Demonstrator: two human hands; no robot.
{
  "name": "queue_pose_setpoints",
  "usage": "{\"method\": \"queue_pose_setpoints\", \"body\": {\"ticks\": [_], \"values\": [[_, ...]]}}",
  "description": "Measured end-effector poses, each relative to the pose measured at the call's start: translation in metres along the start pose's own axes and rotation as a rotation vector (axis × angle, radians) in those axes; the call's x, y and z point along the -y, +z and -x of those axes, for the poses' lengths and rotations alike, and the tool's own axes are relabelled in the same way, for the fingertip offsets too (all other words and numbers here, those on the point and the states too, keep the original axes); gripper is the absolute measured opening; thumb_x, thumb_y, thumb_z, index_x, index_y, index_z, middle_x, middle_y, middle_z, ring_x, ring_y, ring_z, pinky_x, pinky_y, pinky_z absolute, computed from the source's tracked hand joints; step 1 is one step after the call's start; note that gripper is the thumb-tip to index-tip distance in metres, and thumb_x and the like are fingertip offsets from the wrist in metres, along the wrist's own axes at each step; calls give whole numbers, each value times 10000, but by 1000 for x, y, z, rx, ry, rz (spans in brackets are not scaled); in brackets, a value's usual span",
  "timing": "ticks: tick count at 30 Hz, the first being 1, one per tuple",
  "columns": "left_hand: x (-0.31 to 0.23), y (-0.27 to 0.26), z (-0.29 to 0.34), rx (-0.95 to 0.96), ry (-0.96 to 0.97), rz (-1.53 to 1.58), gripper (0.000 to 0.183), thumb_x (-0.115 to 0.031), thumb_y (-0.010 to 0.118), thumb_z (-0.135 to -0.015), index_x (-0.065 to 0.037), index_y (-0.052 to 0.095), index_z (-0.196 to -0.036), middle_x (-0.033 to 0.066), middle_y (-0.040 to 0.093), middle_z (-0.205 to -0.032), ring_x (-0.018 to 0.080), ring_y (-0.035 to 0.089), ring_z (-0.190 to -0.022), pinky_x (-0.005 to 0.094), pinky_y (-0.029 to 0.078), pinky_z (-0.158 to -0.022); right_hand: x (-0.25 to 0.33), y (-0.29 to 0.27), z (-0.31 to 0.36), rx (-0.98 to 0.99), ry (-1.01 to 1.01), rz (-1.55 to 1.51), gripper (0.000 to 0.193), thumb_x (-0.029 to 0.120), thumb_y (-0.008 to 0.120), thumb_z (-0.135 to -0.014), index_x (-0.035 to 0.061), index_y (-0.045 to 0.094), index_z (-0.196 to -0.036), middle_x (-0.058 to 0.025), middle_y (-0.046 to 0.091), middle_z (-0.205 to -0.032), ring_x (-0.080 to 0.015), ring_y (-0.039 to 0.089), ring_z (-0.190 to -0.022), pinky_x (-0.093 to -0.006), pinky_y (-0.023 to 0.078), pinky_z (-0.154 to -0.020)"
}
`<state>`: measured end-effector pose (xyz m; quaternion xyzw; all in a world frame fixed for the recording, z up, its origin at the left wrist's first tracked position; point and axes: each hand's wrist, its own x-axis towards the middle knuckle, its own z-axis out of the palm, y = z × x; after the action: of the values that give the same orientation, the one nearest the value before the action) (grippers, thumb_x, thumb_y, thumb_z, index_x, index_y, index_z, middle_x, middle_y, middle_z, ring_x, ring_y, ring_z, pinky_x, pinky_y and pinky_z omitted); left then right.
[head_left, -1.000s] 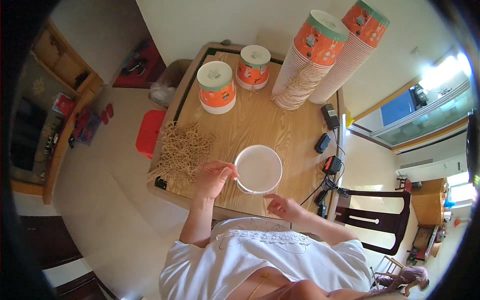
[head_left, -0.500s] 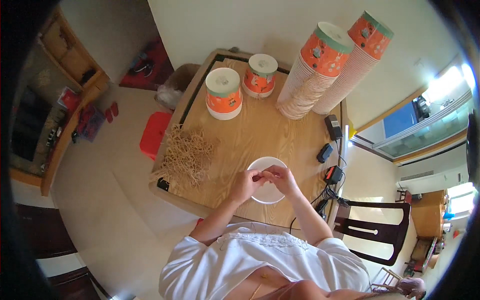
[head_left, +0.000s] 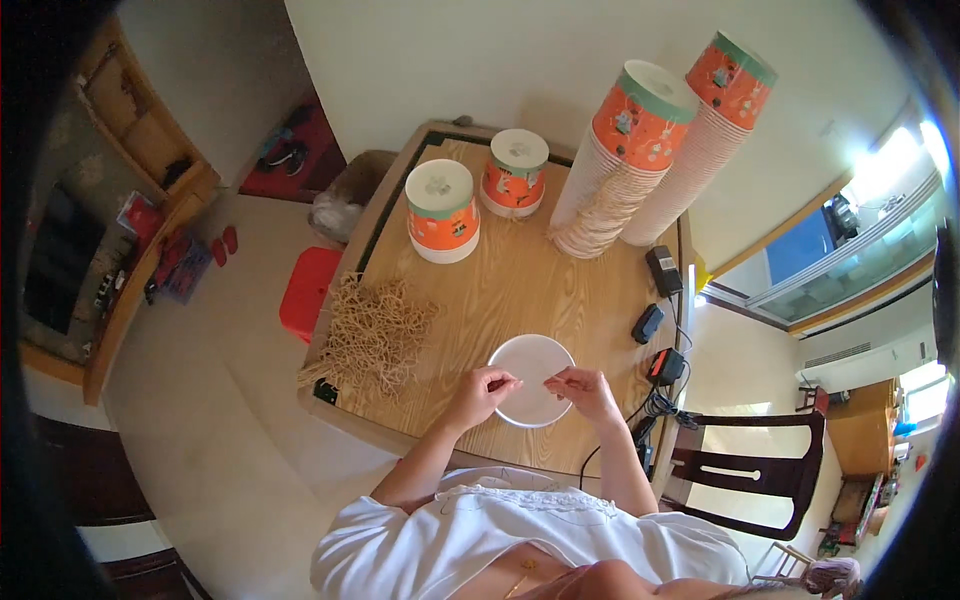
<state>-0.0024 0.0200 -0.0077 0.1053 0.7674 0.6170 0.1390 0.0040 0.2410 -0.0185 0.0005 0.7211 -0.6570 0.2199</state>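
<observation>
A white round paper bowl (head_left: 531,343) stands mouth up near the table's front edge. My left hand (head_left: 480,397) is over its left rim, thumb and fingers pinched together. Over the right rim, my right hand (head_left: 590,394) makes a similar pinch. The fingertips are apart, with the bowl's inside showing between them. Whatever the pinches hold, if anything, is too small to make out. Left of the bowl lies a loose pile of tan, curly strands (head_left: 376,332) on the wooden table (head_left: 560,290).
Two short upside-down stacks of orange-and-green bowls (head_left: 443,212) (head_left: 515,178) stand at the back. Two tall bowl stacks (head_left: 640,125) (head_left: 730,85) lean at the back right. Black adapters (head_left: 664,270) and cables line the right edge. A dark chair (head_left: 745,465) and red stool (head_left: 308,292) flank the table.
My hands were together over the bowl and have drawn apart to its two sides. The whole view has shifted slightly, so the table sits lower.
</observation>
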Motion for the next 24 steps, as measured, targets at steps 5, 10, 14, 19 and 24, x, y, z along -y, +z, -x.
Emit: {"method": "queue_pose_setpoints", "body": {"ticks": [5,10,14,19,24], "values": [[13,17,11,168,10,-12,147,-117,568,-836,12,621,-879,51,632,-766,78,544,-701,248,448,-632,32,26,13,85,-124,169,214,40,631,-769,54,632,-983,-35,598,-918,-97,570,-771,-235,472,-681],[2,17,5,76,-5,-22,138,-126,573,-822,3,622,-825,114,627,-703,134,588,-620,298,448,-559,22,23,16,-27,-24,154,89,41,626,-774,31,643,-861,-30,635,-771,-93,577,-718,-254,483,-653],[-5,7,5,109,-63,-73,143,-133,570,-832,1,620,-843,88,633,-710,110,587,-641,273,452,-570,18,8,18,-30,-108,254,112,62,641,-762,25,623,-866,-43,629,-800,-112,585,-715,-254,475,-644],[-3,19,7,128,-29,16,120,-90,557,-839,12,619,-836,68,640,-780,93,574,-713,246,451,-625,32,23,13,-38,-474,390,273,74,664,-738,51,543,-982,-59,612,-831,-163,587,-714,-277,471,-652],[-7,10,6,72,-8,-54,122,-91,553,-841,12,615,-823,76,629,-775,114,579,-708,251,450,-630,29,22,17,-49,-163,299,117,74,647,-751,31,621,-856,-48,617,-774,-128,561,-684,-272,460,-637]]}}
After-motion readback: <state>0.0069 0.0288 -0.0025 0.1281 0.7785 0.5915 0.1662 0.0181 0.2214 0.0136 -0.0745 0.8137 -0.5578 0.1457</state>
